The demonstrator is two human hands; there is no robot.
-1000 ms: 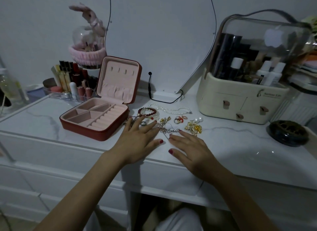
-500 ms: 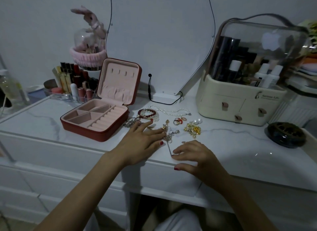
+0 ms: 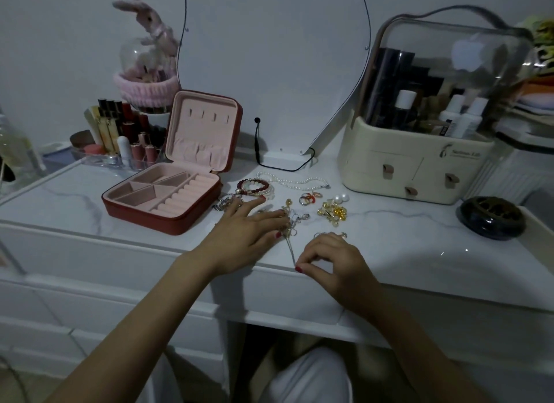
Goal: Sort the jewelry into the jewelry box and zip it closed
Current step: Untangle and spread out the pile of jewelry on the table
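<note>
The jewelry box (image 3: pixel 163 197) stands open on the left of the white surface (image 3: pixel 419 246), its lid upright and every pink compartment visibly bare, so the sorting looks to be at its very beginning and the zipping is far off. All the jewelry lies loose on the surface to the right of the box: a pearl necklace (image 3: pixel 295 180) nearest the wall, a dark red bead bracelet (image 3: pixel 254 186) just in front of it, a small cluster of rings (image 3: pixel 308 198), a heap of gold earrings (image 3: pixel 332 212) with two pearl studs at its top, and a silvery chain (image 3: pixel 224 203) close to the box's right corner. The left hand (image 3: pixel 245 231) rests flat, palm down and fingers spread, its fingertips lying on a tangle of silver and gold pieces (image 3: pixel 292 219) as if to pin them. The right hand (image 3: pixel 329 261) is curled near the front edge of the surface, thumb and forefinger pinched on the end of a thin chain or pin (image 3: pixel 290 248) that runs from the tangle toward it; which of the two it is cannot be told. It appears to be drawing this one piece free.
</note>
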